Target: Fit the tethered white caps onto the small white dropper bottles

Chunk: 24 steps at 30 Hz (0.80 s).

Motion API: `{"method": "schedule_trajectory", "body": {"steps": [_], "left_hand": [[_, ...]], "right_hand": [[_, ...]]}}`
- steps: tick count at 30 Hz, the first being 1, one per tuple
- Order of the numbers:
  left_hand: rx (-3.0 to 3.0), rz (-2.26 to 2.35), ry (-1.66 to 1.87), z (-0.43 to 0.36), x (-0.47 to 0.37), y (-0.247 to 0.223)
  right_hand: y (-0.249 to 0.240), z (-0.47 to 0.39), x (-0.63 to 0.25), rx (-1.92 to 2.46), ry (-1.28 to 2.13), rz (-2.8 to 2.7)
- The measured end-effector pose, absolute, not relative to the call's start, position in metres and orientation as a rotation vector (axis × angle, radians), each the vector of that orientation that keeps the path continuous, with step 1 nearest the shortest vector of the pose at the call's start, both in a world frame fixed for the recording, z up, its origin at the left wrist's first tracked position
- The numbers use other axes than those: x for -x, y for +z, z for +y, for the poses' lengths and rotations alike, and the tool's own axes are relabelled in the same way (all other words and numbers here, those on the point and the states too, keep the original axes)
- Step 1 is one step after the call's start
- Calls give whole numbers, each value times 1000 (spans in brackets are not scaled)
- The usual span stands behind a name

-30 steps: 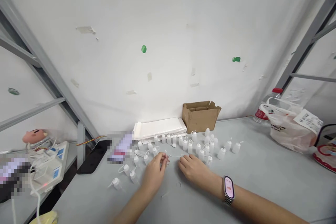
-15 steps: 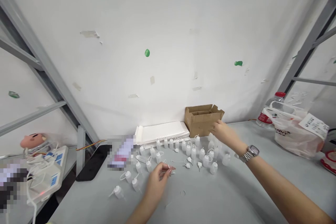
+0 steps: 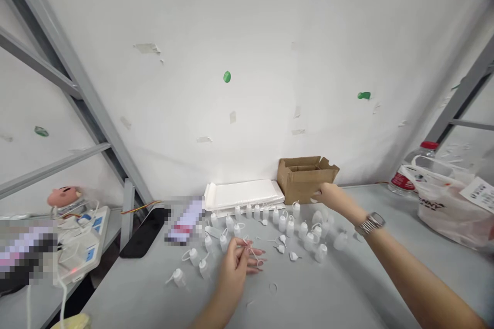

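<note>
Near the middle of the grey table point(image 3: 309, 298), my left hand point(image 3: 241, 262) pinches a thin white strap point(image 3: 254, 254) between thumb and forefinger, its other fingers spread. My right hand point(image 3: 328, 196), with a watch on the wrist, is in front of the cardboard box point(image 3: 304, 185); its fingers are closed on a small white piece that is too small to name. Several small translucent bottles point(image 3: 320, 253) with white caps stand around and behind my hands. Loose white caps point(image 3: 294, 256) lie right of my left hand, and a thin white ring point(image 3: 273, 288) lies nearer the front.
White flat packets point(image 3: 245, 193) are stacked against the wall, left of the box. A black phone point(image 3: 144, 234) and a blurred screen point(image 3: 186, 221) lie on the left, by a power strip point(image 3: 87, 249). A plastic bag point(image 3: 443, 211) and a red-capped bottle point(image 3: 405, 180) stand at right.
The view has shifted slightly left, so the scene sits further right. My left hand's fingers have spread, and the strap shows below the pinch. My right hand has come down slightly against the box front.
</note>
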<state>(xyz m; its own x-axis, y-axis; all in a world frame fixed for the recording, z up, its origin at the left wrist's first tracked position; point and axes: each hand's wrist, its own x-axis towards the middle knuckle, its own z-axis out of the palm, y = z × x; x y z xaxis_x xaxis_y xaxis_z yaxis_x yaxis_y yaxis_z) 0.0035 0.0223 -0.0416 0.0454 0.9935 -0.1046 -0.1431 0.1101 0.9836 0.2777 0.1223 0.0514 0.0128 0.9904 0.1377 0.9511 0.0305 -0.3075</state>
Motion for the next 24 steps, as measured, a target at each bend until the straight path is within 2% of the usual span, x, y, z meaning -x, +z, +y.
{"method": "schedule_trajectory", "body": {"steps": [4, 6, 10, 14, 19, 24], "left_hand": [[-1045, 1107, 1332, 17, -3, -35], [-1038, 1107, 1380, 16, -3, -34], [-1033, 1130, 1437, 17, -2, -35], [-1020, 1144, 1447, 19, -2, -36], [-998, 1149, 1454, 20, -1, -33], [-985, 1131, 1464, 18, -2, -32]], "right_hand": [[56, 75, -240, 1586, 477, -2240], [42, 47, -215, 1350, 655, -2375], [0, 12, -177, 1135, 764, -2635], [-28, 11, -167, 1080, 761, -2659], [-34, 22, -170, 1275, 628, -2407], [-28, 19, -171, 1245, 947, -2123]]}}
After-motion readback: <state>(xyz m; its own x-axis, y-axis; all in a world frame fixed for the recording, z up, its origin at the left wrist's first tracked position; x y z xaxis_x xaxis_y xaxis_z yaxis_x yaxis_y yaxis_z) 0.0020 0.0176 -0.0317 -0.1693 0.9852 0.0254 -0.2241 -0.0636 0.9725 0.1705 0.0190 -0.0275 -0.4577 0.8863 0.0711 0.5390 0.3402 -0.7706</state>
